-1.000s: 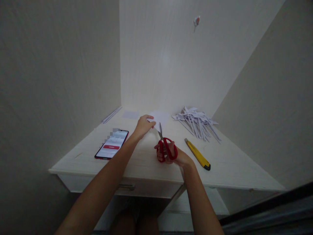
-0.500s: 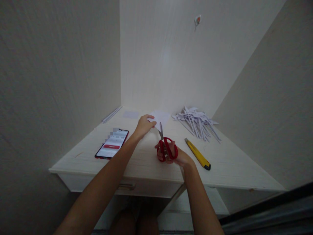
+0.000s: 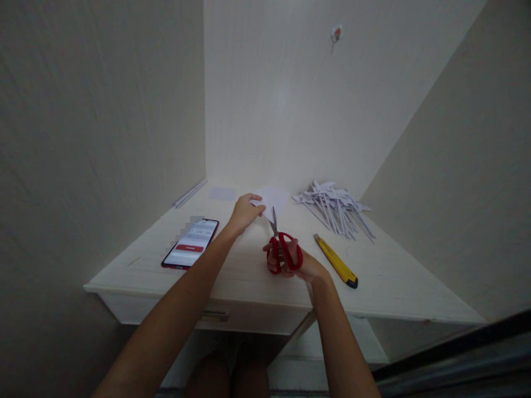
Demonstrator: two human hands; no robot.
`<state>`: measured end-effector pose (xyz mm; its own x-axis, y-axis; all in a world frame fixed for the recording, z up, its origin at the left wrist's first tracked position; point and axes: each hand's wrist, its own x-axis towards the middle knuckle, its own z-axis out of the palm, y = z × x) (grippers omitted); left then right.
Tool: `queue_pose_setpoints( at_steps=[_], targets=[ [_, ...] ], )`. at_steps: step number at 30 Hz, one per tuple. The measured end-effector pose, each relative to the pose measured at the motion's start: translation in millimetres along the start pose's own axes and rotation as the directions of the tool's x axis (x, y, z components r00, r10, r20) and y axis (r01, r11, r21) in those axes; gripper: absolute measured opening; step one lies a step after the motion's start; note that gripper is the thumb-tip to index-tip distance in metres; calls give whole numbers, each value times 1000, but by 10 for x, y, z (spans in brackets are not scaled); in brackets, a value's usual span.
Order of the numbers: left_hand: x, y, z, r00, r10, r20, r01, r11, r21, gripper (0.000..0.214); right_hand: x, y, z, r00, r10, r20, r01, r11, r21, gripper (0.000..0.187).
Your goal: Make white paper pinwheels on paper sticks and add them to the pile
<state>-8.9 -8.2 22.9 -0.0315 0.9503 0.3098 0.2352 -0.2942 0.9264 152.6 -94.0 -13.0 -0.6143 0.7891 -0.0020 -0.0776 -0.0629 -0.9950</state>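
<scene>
Between the thumb and fingers of my left hand (image 3: 246, 213) is the left edge of a sheet of white paper (image 3: 274, 199). My right hand (image 3: 296, 264) has its fingers through the red handles of a pair of scissors (image 3: 285, 253). The scissors point away from me, their blades slightly apart, right at the near corner of the paper. Whether the blades touch the paper I cannot tell.
A phone with a lit screen (image 3: 192, 244) lies left of my left forearm. To the right is a yellow utility knife (image 3: 337, 261), with a pile of paper pinwheel-like pieces on sticks (image 3: 332, 204) behind. Paper sticks (image 3: 189, 194) and a small paper piece (image 3: 222, 193) lie back left.
Both hands, the paper and the scissors stay almost where they were. The whole view has shifted very slightly, and the digits on the phone's screen differ.
</scene>
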Motion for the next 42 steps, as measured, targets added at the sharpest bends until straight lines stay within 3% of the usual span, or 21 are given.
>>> queue_pose_setpoints(
  at_steps=[9, 42],
  targets=[
    [6, -10, 0, 1000, 13, -2, -14, 1000, -4, 34, -10, -34, 25, 1000, 14, -22, -15, 998, -55, 79],
    [15, -34, 5, 997, 70, -31, -68, 997, 46, 35, 38, 55, 14, 995, -20, -97, 21, 1000, 6, 67]
  ],
)
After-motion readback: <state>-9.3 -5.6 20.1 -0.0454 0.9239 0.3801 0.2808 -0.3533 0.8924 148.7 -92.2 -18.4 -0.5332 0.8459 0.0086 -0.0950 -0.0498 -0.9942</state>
